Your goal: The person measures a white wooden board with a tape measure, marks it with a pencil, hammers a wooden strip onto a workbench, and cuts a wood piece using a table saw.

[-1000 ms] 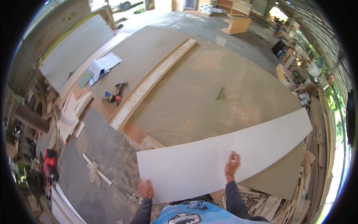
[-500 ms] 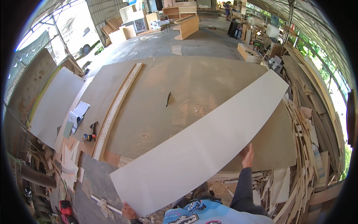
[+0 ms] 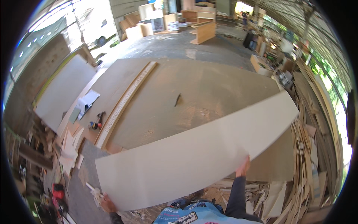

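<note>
A long white board (image 3: 186, 149) lies slantwise in front of me, its right end over the brown worktable (image 3: 209, 82) and its left end past the table's near left corner. My left hand (image 3: 108, 204) grips its lower left corner, fingers partly hidden. My right hand (image 3: 243, 167) is closed on the near edge, right of the middle, with some fingers out of sight under the board. On the tabletop beyond the board is a slim black pen-like thing (image 3: 177, 100).
A long narrow wooden piece (image 3: 126, 104) rests on the table's left side, near papers (image 3: 87, 101) and black and red hand tools (image 3: 97, 121). Wood offcuts (image 3: 305, 156) are heaped along the right. A red tool (image 3: 58, 192) stands at lower left. Wooden cabinets (image 3: 204, 31) stand far back.
The white board has turned to lie more crosswise, its right end coming nearer and its left end moving left. Both hands have moved with it, still gripping. My view has shifted slightly left.
</note>
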A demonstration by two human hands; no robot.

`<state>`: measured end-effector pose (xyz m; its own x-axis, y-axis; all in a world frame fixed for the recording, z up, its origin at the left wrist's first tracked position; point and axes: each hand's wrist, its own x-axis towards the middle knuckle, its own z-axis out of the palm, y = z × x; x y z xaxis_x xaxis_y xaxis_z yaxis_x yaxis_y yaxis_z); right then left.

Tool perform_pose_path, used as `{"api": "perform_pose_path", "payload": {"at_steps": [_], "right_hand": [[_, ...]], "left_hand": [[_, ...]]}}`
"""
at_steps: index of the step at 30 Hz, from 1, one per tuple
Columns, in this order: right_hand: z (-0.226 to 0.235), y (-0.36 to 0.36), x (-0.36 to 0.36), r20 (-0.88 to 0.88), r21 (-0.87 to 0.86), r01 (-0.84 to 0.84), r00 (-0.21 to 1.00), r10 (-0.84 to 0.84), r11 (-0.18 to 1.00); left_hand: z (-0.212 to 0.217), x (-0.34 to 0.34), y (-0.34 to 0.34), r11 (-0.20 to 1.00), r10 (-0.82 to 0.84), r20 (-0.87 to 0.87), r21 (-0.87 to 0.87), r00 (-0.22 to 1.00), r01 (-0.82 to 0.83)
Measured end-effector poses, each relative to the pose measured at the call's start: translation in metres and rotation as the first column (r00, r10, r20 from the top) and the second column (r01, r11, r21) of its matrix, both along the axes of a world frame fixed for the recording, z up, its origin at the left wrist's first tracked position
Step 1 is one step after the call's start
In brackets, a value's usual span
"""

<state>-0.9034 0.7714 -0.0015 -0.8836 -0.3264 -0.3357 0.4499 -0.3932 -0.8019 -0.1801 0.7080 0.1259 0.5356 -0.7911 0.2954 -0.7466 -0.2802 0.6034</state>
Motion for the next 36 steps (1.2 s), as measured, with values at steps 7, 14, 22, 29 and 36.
{"api": "perform_pose_path", "payload": {"at_steps": [7, 14, 22, 29, 36], "right_hand": [[0.034, 0.081, 0.087, 0.000, -0.037, -0.061, 0.998, 0.061, 0.997], [0.061, 0.083, 0.172, 0.057, 0.147, 0.269, 0.959, -0.279, 0.952], [-0.026, 0.102, 0.191, -0.436, 0.887, 0.459, 0.804, 0.404, 0.044], [0.047, 0.003, 0.246, -0.127, 0.500, 0.450, 0.883, -0.451, 0.740], [-0.005, 0.014, 0.241, -0.180, 0.786, 0.211, 0.977, -0.111, 0.581]], "left_hand": [[-0.002, 0.077, -0.098, 0.985, -0.091, 0.040, 0.154, 0.995, 0.084], [-0.026, 0.067, -0.231, 0.911, -0.255, 0.206, 0.379, 0.945, 0.163], [-0.041, -0.028, -0.342, 0.879, -0.339, 0.115, 0.392, 0.934, 0.271], [-0.103, -0.008, -0.374, 0.942, -0.231, 0.268, 0.304, 0.935, 0.145], [-0.119, -0.022, -0.368, 0.950, -0.215, 0.446, 0.303, 0.869, 0.080]]}}
